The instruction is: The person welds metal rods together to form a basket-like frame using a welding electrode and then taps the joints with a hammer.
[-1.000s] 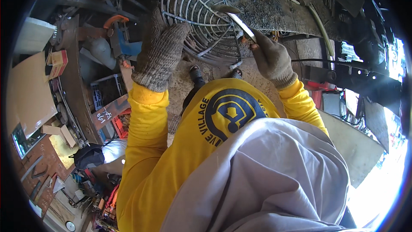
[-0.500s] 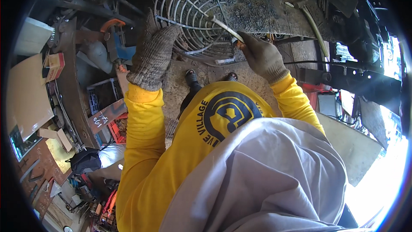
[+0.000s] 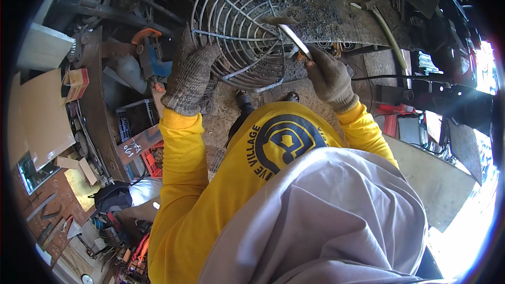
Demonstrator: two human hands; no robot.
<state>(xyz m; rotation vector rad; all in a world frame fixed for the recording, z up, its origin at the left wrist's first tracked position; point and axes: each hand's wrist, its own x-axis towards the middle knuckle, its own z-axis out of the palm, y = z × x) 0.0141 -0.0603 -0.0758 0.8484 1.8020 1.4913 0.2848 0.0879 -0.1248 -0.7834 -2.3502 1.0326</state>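
A round cage of welded metal rods [image 3: 239, 8], like a fan guard or a wire basket, tilts against the near edge of the workbench [image 3: 336, 18]. My gloved left hand [image 3: 194, 68] grips the left side of its rim, with the fingertips partly hidden behind the rods. In my gloved right hand [image 3: 329, 76] is a slim hammer [image 3: 294, 41], its pale metal handle angled up and left. The hammer's dark head is blurred and overlaps the cage's right side; I cannot tell whether it touches.
Dark grit and thin rods cover parts of the bench. Another hammer [image 3: 386, 34] lies at the bench's right side, its handle past the edge. A blue clamp [image 3: 152, 60], a red crate [image 3: 152, 160] and cardboard [image 3: 44, 121] crowd the left. A dark cable [image 3: 392, 77] runs at right.
The hammer has swung and its head now blurs over the cage's right side. The cage has tilted slightly, with its lower rim shifted right. My left hand keeps its grip.
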